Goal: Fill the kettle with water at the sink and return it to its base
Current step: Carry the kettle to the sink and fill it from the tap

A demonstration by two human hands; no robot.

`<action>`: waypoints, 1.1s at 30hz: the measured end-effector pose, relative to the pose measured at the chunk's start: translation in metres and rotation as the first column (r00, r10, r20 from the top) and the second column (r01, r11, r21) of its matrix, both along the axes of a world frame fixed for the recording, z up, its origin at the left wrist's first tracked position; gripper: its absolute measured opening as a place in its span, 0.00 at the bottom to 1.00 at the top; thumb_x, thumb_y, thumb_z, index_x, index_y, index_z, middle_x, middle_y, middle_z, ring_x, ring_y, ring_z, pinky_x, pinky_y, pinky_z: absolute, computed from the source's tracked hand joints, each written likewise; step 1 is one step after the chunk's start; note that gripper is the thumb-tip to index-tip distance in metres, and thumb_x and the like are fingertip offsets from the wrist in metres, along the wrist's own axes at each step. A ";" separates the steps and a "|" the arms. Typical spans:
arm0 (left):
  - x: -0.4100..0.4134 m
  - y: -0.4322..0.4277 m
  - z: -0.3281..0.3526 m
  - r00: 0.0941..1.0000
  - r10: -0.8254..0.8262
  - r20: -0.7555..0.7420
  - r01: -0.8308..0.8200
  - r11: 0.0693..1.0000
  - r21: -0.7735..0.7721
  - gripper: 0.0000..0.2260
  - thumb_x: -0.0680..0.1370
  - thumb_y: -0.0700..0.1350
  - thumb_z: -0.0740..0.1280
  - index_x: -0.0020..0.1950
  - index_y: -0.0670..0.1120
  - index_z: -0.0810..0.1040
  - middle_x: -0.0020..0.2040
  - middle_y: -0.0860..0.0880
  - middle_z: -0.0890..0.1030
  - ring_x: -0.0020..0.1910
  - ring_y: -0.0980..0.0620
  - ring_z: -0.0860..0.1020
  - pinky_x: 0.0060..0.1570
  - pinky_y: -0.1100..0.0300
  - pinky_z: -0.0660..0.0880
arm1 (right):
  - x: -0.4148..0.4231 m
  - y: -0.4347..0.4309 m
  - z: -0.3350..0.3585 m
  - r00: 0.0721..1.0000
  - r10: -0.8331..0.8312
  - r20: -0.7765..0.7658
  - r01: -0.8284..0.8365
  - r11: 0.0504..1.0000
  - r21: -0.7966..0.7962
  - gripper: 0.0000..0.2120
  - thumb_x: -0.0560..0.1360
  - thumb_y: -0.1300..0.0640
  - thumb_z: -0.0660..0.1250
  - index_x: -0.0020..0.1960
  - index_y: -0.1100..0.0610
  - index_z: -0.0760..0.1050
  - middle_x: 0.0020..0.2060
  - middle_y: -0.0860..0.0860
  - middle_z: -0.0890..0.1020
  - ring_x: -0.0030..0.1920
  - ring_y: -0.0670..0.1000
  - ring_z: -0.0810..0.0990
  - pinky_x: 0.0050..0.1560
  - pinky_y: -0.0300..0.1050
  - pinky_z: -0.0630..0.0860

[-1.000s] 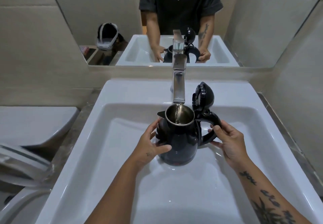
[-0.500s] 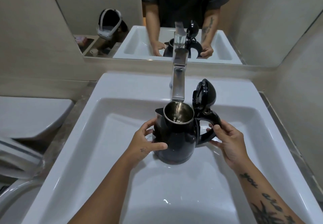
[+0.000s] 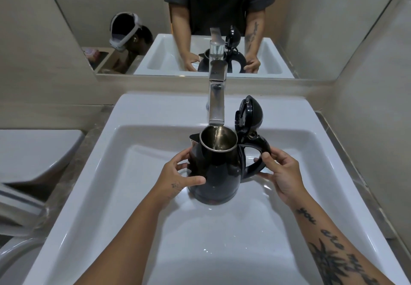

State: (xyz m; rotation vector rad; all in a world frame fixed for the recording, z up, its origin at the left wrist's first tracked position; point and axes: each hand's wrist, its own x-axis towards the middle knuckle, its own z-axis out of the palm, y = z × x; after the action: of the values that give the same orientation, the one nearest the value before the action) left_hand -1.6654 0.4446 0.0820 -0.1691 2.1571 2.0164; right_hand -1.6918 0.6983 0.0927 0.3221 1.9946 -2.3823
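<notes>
A black electric kettle [image 3: 219, 173] with a steel inside stands upright in the white sink [image 3: 124, 173], its lid [image 3: 250, 114] flipped up at the back right. A thin stream of water runs from the chrome tap [image 3: 216, 104] straight into the kettle's mouth. My left hand [image 3: 178, 175] cups the kettle's left side, thumb across the front. My right hand [image 3: 281, 173] grips the handle on the right. The kettle's base is not in view.
A mirror [image 3: 311, 28] spans the back wall and reflects the sink, the kettle and a person's torso. A white toilet cistern [image 3: 33, 155] and seat [image 3: 15, 206] stand to the left. Tiled walls close in on both sides.
The view has tilted and shifted slightly. The kettle stays under the running tap with both hands in the same grip.
</notes>
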 end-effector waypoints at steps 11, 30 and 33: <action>0.001 -0.002 -0.001 1.000 -0.011 0.004 0.011 1.000 -0.012 0.39 0.51 0.52 0.78 0.61 0.63 0.72 0.60 0.54 0.77 0.58 0.56 0.74 0.53 0.60 0.72 | -0.002 0.002 -0.002 1.000 -0.012 0.003 0.012 0.999 0.050 0.07 0.71 0.60 0.69 0.48 0.54 0.79 0.46 0.58 0.77 0.47 0.57 0.79 0.48 0.57 0.79; 0.001 -0.003 -0.005 1.000 -0.016 0.006 0.016 0.999 -0.030 0.42 0.53 0.52 0.78 0.67 0.59 0.71 0.62 0.55 0.77 0.61 0.53 0.74 0.51 0.62 0.72 | -0.002 0.002 -0.001 1.000 -0.023 0.006 0.023 0.995 0.096 0.08 0.71 0.59 0.69 0.51 0.55 0.79 0.47 0.57 0.77 0.42 0.51 0.79 0.47 0.53 0.80; 0.002 -0.003 -0.004 1.000 -0.014 0.005 0.014 0.999 -0.038 0.42 0.53 0.52 0.78 0.66 0.60 0.71 0.61 0.57 0.77 0.61 0.54 0.74 0.52 0.62 0.72 | -0.002 0.002 0.000 1.000 -0.019 0.006 0.018 0.994 0.104 0.08 0.71 0.60 0.68 0.50 0.55 0.78 0.47 0.57 0.77 0.43 0.52 0.79 0.47 0.53 0.80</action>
State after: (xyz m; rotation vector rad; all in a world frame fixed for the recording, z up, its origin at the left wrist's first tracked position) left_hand -1.6633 0.4419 0.0782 -0.1635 2.1882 1.9666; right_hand -1.6937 0.7001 0.0923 0.3520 2.1257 -2.2893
